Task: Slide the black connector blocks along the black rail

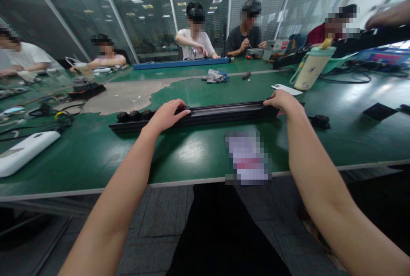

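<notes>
A long black channel-shaped bar (pixel 230 114) lies across the green table in front of me. Several dark, chunky round parts (pixel 134 116) sit in a row at its left end. My left hand (pixel 167 116) is closed around another dark part within the channel, thumb and fingers on either side, and mostly covers it. At the right end of the bar, my right hand (pixel 281 99) pinches the rim between thumb and fingers. One more dark chunky part (pixel 320 121) rests on the table beyond that end.
A blurred-out phone-like item (pixel 248 156) lies near the table's front edge. At left are a white device (pixel 30 150) and cables (pixel 60 114). A cream bottle (pixel 314 67) and a grey cloth bundle (pixel 216 76) stand farther back. Several people work around the table.
</notes>
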`<action>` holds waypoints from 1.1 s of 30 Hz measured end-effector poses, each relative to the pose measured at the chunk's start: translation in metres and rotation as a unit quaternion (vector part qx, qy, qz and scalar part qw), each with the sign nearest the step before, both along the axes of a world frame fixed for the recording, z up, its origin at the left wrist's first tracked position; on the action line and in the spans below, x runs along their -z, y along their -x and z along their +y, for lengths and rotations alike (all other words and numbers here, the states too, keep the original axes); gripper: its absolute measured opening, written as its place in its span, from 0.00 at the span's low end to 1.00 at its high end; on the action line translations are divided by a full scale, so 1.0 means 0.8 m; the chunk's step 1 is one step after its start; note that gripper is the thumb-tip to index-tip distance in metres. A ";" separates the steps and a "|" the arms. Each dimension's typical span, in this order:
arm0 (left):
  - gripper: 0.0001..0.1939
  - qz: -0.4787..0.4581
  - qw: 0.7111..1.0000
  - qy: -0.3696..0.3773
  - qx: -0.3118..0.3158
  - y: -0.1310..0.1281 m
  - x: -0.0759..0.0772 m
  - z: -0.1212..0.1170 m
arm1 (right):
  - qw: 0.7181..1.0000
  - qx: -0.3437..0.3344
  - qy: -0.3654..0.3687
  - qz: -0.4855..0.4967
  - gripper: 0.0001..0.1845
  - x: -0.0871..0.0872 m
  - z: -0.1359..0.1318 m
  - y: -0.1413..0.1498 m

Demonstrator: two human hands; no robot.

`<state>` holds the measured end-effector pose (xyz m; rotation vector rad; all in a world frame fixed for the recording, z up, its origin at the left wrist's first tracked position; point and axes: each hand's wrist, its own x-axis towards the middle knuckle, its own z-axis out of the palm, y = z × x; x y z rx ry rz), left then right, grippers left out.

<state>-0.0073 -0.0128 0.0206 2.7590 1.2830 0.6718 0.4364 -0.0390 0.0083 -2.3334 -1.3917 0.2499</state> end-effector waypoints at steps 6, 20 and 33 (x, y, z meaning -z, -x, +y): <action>0.19 -0.001 1.000 0.001 0.000 0.000 0.000 0.000 | 1.000 -0.001 -0.001 -0.002 0.25 0.000 0.001 -0.001; 0.20 -0.003 1.000 0.004 -0.004 0.000 -0.001 -0.001 | 1.000 0.017 -0.012 0.012 0.29 -0.007 -0.013 0.009; 0.20 -0.003 1.000 0.004 0.001 -0.001 -0.001 -0.002 | 0.999 0.025 -0.013 0.039 0.26 -0.008 -0.015 0.009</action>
